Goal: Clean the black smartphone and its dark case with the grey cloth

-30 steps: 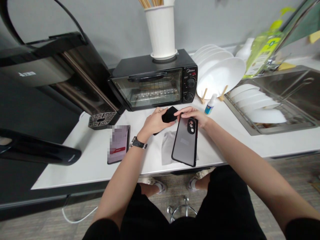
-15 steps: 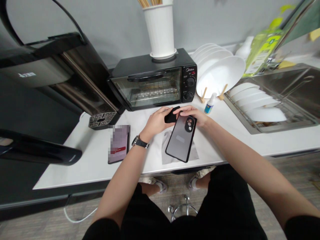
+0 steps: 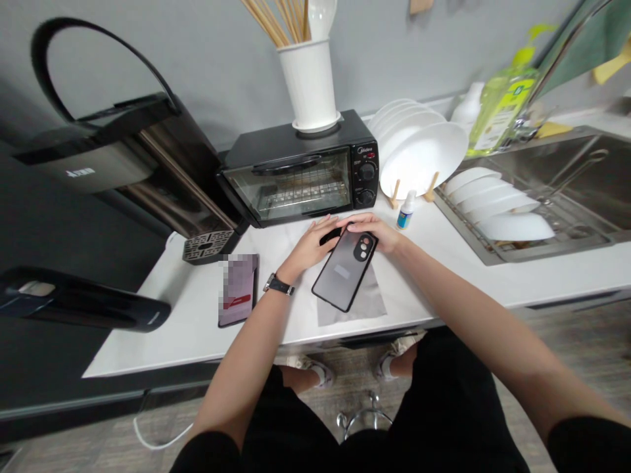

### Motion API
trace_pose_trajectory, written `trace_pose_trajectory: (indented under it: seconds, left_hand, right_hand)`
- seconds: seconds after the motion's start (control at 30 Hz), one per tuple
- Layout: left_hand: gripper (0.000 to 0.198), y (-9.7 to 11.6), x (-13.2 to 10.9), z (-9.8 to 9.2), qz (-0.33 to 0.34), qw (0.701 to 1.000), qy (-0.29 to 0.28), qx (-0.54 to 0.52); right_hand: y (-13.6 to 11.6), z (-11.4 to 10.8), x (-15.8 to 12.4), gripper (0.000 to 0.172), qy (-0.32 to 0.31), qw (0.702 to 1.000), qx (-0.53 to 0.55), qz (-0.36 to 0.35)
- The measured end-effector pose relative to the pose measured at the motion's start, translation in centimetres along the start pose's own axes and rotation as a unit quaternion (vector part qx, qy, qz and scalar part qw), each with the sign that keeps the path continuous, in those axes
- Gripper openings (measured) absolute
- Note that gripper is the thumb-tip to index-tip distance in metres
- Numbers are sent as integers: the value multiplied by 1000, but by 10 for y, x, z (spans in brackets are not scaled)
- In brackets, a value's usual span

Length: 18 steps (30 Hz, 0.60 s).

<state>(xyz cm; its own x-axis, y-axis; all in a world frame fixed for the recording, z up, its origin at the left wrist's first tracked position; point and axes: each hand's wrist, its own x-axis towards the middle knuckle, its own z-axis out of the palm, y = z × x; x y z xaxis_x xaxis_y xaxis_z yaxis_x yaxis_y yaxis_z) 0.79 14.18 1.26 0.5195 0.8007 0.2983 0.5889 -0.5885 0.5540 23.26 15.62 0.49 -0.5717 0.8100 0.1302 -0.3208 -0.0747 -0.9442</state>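
My right hand (image 3: 375, 230) grips the top end of a phone case (image 3: 340, 270) with a smoky grey back, black edges and round camera cutouts. The case is tilted, its lower end toward me; I cannot tell whether a phone is inside. Beside its upper left edge, my left hand (image 3: 311, 244), with a watch on the wrist, is closed around a flat black item (image 3: 329, 236), mostly covered by the fingers. Beneath the case a grey cloth (image 3: 371, 303) lies on the white counter (image 3: 414, 289). Left of my left wrist rests a phone (image 3: 240, 289), screen up.
A black toaster oven (image 3: 300, 184) stands behind my hands, with a white utensil holder (image 3: 309, 85) on top. To the right are a small spray bottle (image 3: 405, 211), racked white plates (image 3: 424, 157) and a sink (image 3: 497, 253) with dishes. A dark water dispenser (image 3: 197, 190) stands left.
The phone case has shifted slightly left and tilted more. My left hand has turned further over the black item, so less of it shows. The camera view has shifted a little.
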Motion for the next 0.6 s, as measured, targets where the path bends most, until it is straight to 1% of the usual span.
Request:
trace_pose_trajectory:
  seconds: [0.03,0.1,0.13,0.17,0.2,0.23,0.3,0.33,0.4,0.43,0.5,0.6]
  left_hand:
    - [47,6,-1,-4,-19,999,27,-39]
    - [55,20,-7,-11,-74,985,70,-138]
    - [61,28,-13,-13,-112,973,76,-187]
    - [68,36,-20,-15,-150,960,61,-226]
    - [68,43,-29,-15,-179,952,49,-245]
    - [62,49,-39,-15,-194,949,51,-244]
    - [53,58,-58,-11,-200,946,40,-251]
    - [50,61,-67,-8,-202,941,13,-272]
    - [45,64,-79,-3,-206,931,11,-300]
    - [44,66,-83,-1,-210,929,22,-305]
    - [40,69,-88,3,-221,928,67,-292]
    - [33,76,-96,5,-240,935,122,-231]
  right_hand:
    - [2,0,1,34,2,1000,1,-4]
    - [5,1,3,37,5,1000,-4,-12]
    - [6,1,4,38,9,1000,-8,-19]
    - [6,0,5,39,13,999,-14,-27]
    - [7,0,7,39,18,999,-20,-37]
    - [8,-1,8,40,21,998,-26,-47]
    - [9,-2,10,41,25,997,-38,-62]
    - [10,-3,11,41,24,996,-44,-68]
    - [11,-2,12,41,20,995,-56,-78]
    - [12,-1,13,42,14,995,-63,-81]
    - [10,5,12,43,-9,993,-78,-84]
    - [5,19,5,45,-55,990,-100,-87]
